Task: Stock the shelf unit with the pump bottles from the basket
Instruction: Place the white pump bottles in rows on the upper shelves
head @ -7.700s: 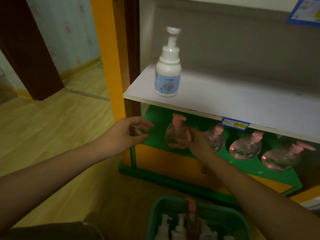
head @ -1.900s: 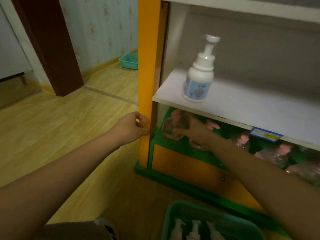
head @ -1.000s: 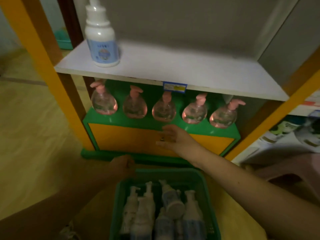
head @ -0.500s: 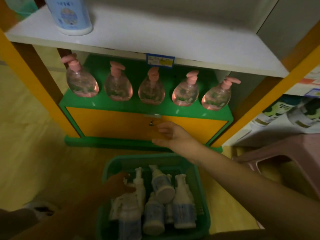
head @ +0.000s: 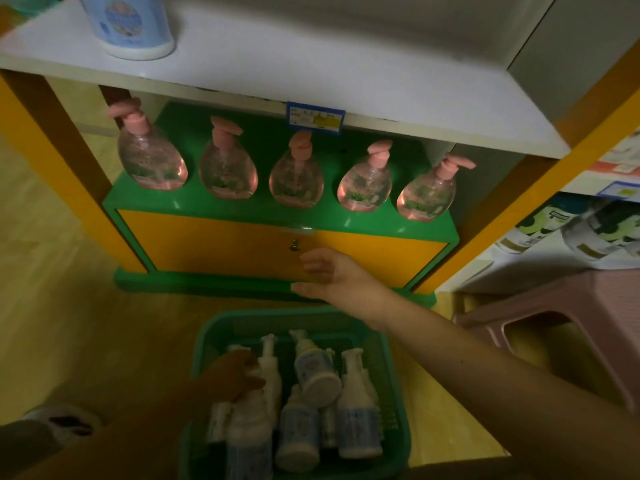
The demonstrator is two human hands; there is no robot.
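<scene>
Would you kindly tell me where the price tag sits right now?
The price tag is clipped to the white shelf's front edge, upper centre, above the middle pink pump bottle.

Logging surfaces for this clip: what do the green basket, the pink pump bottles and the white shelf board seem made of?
Green basket: likely moulded plastic, with mesh-like walls.
Pink pump bottles: clear glossy plastic, probably; liquid and highlights show through.
White shelf board: matte, flat, perhaps laminated board; the dim light leaves it uncertain.

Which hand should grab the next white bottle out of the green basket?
The left hand. It is already down in the green basket, its fingers on a white pump bottle. The right hand hovers open above the basket's far rim, in front of the orange cabinet door, touching no bottle.
</scene>
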